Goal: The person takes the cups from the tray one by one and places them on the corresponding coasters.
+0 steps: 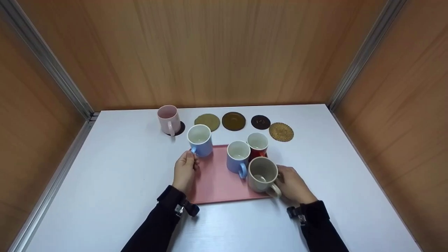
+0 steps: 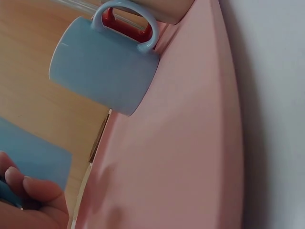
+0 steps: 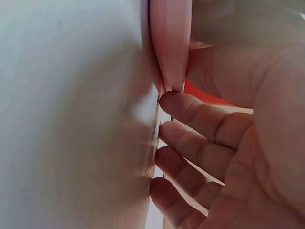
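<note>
A pink tray lies on the table with several mugs on it. My left hand pinches the handle of a light blue mug, which is held raised over the tray's far left corner. A second light blue mug stands on the tray, beside a red mug and a beige mug. At the tray's right edge, my right hand pinches the rim between thumb and forefinger. The right wrist view shows its other fingers spread beside the edge. The beige mug hides part of this hand.
A pink mug stands on a dark coaster at the back left. Along the back lie an olive coaster, a brown one, a black one and a gold patterned one. Wooden panels enclose the white table.
</note>
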`<state>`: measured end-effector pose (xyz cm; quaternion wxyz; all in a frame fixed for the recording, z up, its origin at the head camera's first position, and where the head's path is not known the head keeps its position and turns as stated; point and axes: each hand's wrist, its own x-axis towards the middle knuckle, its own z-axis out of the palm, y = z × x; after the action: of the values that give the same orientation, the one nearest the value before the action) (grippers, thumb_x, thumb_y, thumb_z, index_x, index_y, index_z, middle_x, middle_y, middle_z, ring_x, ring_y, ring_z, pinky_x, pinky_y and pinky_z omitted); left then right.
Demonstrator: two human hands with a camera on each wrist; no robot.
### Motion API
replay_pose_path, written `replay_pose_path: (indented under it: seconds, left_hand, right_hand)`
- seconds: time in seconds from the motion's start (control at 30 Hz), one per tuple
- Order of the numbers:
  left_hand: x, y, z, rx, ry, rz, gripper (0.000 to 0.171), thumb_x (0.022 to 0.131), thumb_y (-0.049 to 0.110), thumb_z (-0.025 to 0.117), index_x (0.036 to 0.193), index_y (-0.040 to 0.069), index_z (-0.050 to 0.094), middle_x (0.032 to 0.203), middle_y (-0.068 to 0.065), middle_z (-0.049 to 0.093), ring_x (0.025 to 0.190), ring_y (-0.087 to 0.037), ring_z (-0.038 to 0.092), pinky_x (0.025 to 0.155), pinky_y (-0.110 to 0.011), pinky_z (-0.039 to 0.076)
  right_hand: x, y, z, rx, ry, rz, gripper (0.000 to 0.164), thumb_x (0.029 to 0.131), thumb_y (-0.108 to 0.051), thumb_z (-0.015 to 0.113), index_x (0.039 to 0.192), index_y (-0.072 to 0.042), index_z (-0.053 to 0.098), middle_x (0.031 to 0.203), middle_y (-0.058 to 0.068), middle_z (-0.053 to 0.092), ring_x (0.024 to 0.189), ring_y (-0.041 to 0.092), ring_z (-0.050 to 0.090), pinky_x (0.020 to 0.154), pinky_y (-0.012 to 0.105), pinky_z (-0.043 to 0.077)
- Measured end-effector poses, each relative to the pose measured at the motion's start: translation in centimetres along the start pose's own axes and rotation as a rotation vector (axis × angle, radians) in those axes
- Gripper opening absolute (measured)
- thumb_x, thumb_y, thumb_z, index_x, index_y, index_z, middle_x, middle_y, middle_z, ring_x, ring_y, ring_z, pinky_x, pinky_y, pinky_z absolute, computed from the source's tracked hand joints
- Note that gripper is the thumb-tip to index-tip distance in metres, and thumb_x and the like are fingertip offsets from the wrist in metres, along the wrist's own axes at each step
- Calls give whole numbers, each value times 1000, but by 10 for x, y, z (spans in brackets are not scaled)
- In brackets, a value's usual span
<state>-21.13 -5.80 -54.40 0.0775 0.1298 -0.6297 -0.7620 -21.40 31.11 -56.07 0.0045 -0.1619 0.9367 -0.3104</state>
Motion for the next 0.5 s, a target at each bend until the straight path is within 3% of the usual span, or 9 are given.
replay_pose_path:
  seconds: [0.5]
  left_hand:
    - [19,-15,-3,-11,-1,17,38,117,22,38,92,0,57,81,0,57,69,-6,50,61,-19,44]
  right_hand:
    - [-1,0,-1,-2,-18,22,35,103,-13,67,138,-7,70,138,17,71,138,41,60,122,62,42]
